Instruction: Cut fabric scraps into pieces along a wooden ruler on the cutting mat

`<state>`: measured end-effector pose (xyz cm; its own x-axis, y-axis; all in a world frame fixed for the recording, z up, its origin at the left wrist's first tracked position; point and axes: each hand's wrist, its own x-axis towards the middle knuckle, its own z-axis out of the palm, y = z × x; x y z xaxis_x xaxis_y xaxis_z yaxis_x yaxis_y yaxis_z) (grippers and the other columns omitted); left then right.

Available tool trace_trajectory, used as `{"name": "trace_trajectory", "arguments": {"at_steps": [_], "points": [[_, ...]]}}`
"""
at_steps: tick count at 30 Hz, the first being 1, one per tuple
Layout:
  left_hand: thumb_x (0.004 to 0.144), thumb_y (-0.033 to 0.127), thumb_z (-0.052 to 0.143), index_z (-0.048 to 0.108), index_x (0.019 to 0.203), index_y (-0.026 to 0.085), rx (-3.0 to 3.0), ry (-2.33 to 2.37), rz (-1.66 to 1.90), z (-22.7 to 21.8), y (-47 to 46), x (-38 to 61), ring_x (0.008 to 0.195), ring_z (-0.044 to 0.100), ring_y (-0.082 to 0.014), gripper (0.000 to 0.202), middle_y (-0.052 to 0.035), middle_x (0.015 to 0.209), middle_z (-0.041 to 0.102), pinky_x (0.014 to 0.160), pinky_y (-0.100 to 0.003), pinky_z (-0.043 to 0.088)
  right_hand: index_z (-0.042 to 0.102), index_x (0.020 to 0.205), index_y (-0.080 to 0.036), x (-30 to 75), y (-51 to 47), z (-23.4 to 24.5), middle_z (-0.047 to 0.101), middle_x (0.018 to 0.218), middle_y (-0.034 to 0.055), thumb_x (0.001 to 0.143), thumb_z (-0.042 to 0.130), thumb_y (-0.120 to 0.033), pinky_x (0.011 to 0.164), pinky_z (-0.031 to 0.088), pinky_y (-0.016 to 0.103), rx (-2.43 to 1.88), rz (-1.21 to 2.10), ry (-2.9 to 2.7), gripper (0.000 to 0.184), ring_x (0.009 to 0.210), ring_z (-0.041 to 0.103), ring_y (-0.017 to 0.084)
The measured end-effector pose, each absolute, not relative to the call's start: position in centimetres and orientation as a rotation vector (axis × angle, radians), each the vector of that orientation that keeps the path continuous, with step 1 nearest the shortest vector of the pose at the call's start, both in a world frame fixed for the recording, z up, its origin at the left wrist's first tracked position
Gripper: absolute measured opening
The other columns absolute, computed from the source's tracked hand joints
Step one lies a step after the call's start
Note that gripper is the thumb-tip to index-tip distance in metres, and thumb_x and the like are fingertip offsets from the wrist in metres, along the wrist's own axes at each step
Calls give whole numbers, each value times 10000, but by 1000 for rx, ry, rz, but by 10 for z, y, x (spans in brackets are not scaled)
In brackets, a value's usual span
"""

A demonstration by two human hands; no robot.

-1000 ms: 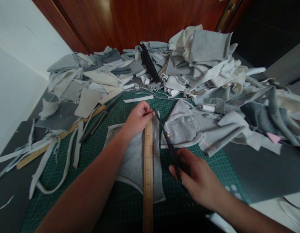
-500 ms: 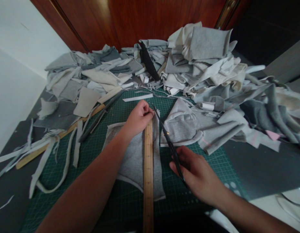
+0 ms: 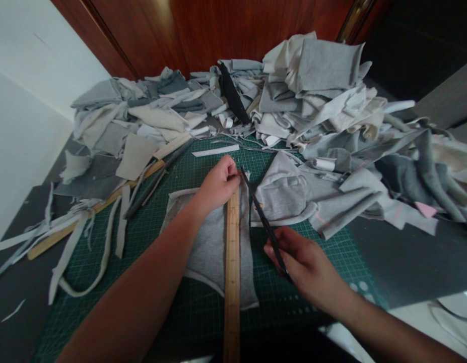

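Observation:
A piece of light grey knit fabric (image 3: 206, 257) lies flat before me, with a wooden ruler (image 3: 232, 257) lengthwise on top of it. My left hand (image 3: 221, 182) is closed in a pinch at the fabric's far edge, by the ruler's far end; its fingertips partly hide what they grip. In my right hand (image 3: 299, 257) are black scissors (image 3: 260, 213), slanting up and left. Their blades look nearly together, and the tips are close to the fabric's far right corner, beside my left fingers. I cannot tell whether they touch the cloth.
Underneath is a green cutting mat (image 3: 142, 272). Grey and white fabric scraps (image 3: 327, 68) are heaped along the back and right. A folded grey piece (image 3: 282, 194) lies right of the ruler. Loose strips (image 3: 107, 252) and a wooden stick (image 3: 55, 241) lie at the left.
The scissors have turned slightly and their blades look closer together, tips a little nearer my left fingers. My left hand keeps its pinch; the whole view has shifted slightly.

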<state>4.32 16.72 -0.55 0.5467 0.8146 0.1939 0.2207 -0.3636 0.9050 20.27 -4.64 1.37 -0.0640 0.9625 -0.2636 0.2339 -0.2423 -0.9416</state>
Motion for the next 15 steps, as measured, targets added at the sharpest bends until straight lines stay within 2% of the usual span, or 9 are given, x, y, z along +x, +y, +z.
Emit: {"name": "trace_trajectory", "arguments": {"at_steps": [6, 13, 15], "points": [[748, 23, 572, 342, 762, 225, 1868, 824, 833, -5, 167, 43, 686, 369, -128, 306, 51, 729, 391, 653, -268, 318, 587, 919, -204, 203, -47, 12, 588, 731, -24, 988, 568, -496, 590, 399, 246, -1537, 1371, -1304, 301, 630, 521, 113], [756, 54, 600, 358, 758, 222, 1790, 819, 837, -6, 166, 45, 678, 414, -120, 296, 51, 720, 424, 650, -255, 353, 583, 906, -204, 202, -47, 10, 582, 727, -25, 981, 576, -488, 594, 413, 238, -1527, 1363, -1256, 294, 626, 513, 112], [738, 53, 631, 395, 780, 221, 1724, 808, 828, -5, 166, 45, 669, 460, -112, 293, 56, 719, 474, 648, -246, 373, 576, 904, -206, 202, -48, 10, 581, 716, -26, 966, 591, -498, 572, 410, 233, -1528, 1375, -1231, 299, 602, 506, 110]]}}
